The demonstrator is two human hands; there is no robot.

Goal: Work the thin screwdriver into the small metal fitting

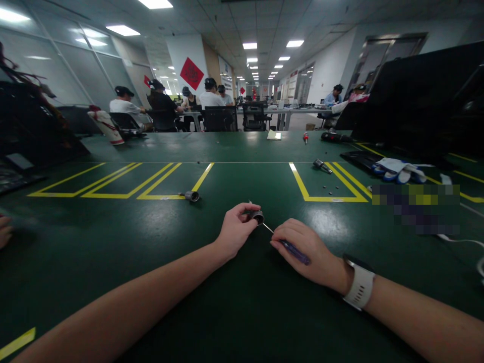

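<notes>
while left grip (235,231) pinches metal part (257,217), right grip (307,248) holds screwdriver (297,253).

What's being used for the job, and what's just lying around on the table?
Seems part of the job:
left hand, holding a round metal part
right hand, holding a purple-handled screwdriver
perhaps two similar-looking metal pieces nearby

Probably just lying about:
white-and-blue gloves
small red tool
pale paper
</notes>
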